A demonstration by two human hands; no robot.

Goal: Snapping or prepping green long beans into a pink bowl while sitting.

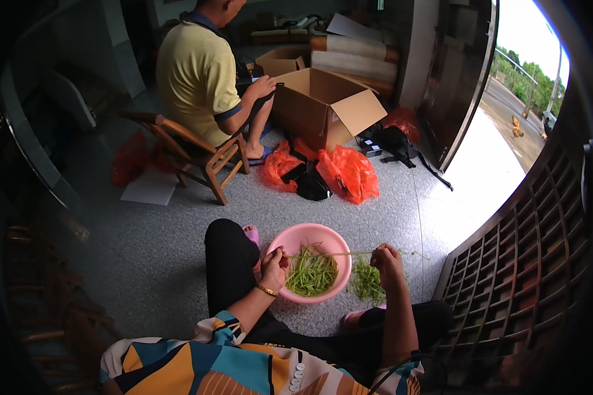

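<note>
A long thin green vegetable stem [346, 254] is stretched level between my two hands, across the top of a pink plastic basin [310, 232]. My left hand [275, 268], with a gold-coloured bangle at the wrist, pinches one end at the basin's left rim. To the right of the basin, my right hand [388, 261] grips the stem towards its other end, and a thin tip sticks out past the fingers. Cut or snapped green stem pieces [312, 274] lie in the basin. A pile of green trimmings [368, 280] rests on the floor beside it, below my right hand.
Another person [202, 74] sits on a wooden chair [212, 163] at the upper left. Beyond the basin are red plastic bags [348, 173], a black bag [398, 143] and an open cardboard box [301, 108]. A metal lattice door [514, 256] stands at the right.
</note>
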